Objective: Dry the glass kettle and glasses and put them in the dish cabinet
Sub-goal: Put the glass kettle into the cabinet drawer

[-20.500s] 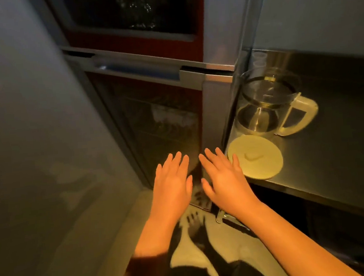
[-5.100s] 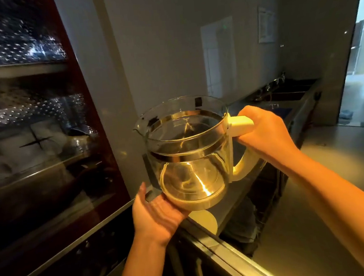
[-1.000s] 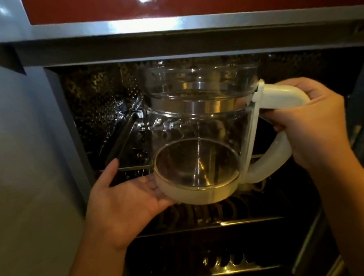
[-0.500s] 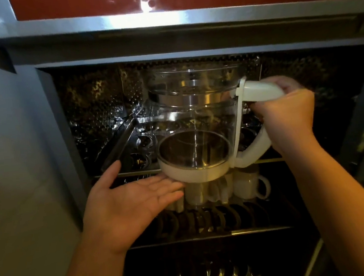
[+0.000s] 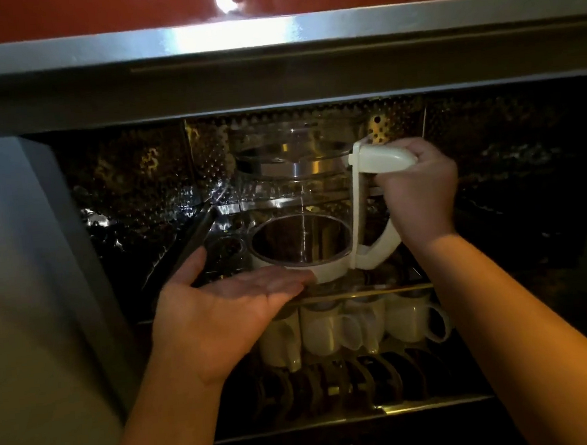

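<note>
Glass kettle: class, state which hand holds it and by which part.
The right hand grips the glass kettle by its white handle. The left hand lies open, palm up, at the edge of its base, gripping nothing.

It looks dark to me. A bright light glares off the metal strip (image 5: 233, 37) up top. The edges bend.
</note>
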`<state>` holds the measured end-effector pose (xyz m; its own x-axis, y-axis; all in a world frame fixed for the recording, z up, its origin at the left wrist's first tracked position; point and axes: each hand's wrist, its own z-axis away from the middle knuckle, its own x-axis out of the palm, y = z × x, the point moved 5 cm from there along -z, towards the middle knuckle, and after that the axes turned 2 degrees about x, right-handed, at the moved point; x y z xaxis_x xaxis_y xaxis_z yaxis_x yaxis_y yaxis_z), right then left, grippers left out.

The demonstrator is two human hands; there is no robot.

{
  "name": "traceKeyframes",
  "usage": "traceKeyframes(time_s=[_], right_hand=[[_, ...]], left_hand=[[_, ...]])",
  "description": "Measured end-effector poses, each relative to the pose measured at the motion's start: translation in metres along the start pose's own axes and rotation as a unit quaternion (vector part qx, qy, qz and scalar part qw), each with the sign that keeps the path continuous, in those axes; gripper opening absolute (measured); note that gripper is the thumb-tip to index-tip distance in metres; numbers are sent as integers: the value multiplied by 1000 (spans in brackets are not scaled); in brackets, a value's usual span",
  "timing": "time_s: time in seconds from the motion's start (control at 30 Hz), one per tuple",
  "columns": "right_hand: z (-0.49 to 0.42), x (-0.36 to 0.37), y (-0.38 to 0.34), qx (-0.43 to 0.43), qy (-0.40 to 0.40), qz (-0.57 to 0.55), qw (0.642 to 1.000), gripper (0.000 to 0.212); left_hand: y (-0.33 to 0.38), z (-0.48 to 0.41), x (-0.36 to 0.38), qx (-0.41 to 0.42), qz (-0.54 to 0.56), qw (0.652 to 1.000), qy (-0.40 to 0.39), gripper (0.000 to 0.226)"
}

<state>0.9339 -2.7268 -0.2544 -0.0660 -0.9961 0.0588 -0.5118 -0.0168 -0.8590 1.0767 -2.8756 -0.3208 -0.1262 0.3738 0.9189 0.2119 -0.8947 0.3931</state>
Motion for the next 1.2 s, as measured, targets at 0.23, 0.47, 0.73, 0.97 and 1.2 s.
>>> traceKeyframes(time_s=[0.23,0.47,0.73,0.97,1.2], right_hand=[[-8,27,15,13,17,1,1000,26],[-9,45,28,22,19,34,999,34],[-6,53,32,9,31,32,999,33],[-11,54,36,20,14,32,999,39],[16,53,44,-28,-75,28,996,79]], left_hand=[[6,-25,-5,3,6,999,39,85],[-5,-43,-15,-16,-20,998,52,82],[-7,-50,-21,10,-33,995,91,80],[-6,-54,-24,22,-19,994,104,81],[-4,-62,-27,21,-5,993,113,85]])
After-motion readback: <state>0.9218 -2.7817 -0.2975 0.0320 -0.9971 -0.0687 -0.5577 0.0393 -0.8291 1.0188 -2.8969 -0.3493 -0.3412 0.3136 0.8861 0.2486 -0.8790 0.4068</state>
